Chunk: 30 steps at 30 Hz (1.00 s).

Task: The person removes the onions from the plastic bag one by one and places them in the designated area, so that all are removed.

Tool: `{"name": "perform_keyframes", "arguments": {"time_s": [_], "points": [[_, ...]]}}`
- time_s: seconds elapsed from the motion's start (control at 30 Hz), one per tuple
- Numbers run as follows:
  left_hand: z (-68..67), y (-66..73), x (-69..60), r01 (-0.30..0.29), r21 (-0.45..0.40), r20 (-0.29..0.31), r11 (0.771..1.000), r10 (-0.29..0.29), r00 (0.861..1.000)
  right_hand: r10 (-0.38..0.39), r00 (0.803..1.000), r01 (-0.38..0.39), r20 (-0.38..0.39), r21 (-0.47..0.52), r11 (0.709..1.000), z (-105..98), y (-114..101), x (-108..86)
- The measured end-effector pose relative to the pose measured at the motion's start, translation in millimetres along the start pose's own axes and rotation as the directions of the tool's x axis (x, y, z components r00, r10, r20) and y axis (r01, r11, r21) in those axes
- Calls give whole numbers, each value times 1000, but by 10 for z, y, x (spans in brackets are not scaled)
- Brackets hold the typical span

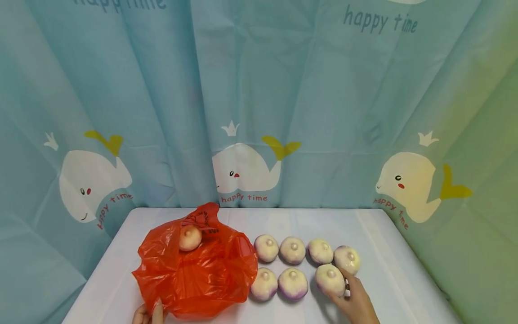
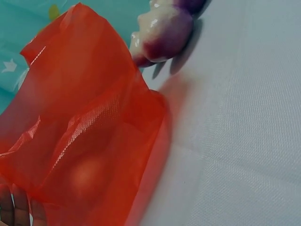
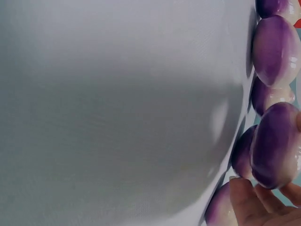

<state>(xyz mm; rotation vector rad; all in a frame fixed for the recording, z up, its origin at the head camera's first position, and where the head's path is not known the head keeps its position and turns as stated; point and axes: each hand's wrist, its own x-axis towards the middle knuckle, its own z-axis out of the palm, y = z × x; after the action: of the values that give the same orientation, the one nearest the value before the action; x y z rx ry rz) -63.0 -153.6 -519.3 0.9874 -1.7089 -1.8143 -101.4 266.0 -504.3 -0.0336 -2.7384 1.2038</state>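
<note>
My left hand (image 1: 149, 314) pinches the near edge of a red plastic bag (image 1: 198, 279), thumb on top; in the left wrist view its fingers (image 2: 21, 207) show at the lower left. The bag lies spread with its mouth open, and one turnip (image 1: 190, 237) rests in its far part. My right hand (image 1: 356, 299) grips a white and purple turnip (image 1: 330, 280) between thumb and fingers. That turnip (image 3: 276, 146) appears slightly in front of the others in the right wrist view, its purple underside showing. Whether it touches the table cannot be seen.
Several more turnips stand in two rows right of the bag, including a near one (image 1: 293, 284) and the far right one (image 1: 347, 259). They sit on a white table (image 1: 388, 252). A blue whale-print curtain (image 1: 251, 90) hangs behind and along both sides.
</note>
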Motion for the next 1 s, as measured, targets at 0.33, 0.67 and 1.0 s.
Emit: {"name": "perform_keyframes", "arguments": {"time_s": [0.33,0.67,1.0], "points": [[40,41,19,-46,-76,-4,996,46,999,51,997,-46,61,-86,995,-16,43,29],[52,64,37,-32,-166,9,986,34,999,53,996,-56,78,35,998,46,120,32],[62,43,38,-42,-103,-8,994,41,999,78,993,-71,88,-81,994,18,119,27]]}}
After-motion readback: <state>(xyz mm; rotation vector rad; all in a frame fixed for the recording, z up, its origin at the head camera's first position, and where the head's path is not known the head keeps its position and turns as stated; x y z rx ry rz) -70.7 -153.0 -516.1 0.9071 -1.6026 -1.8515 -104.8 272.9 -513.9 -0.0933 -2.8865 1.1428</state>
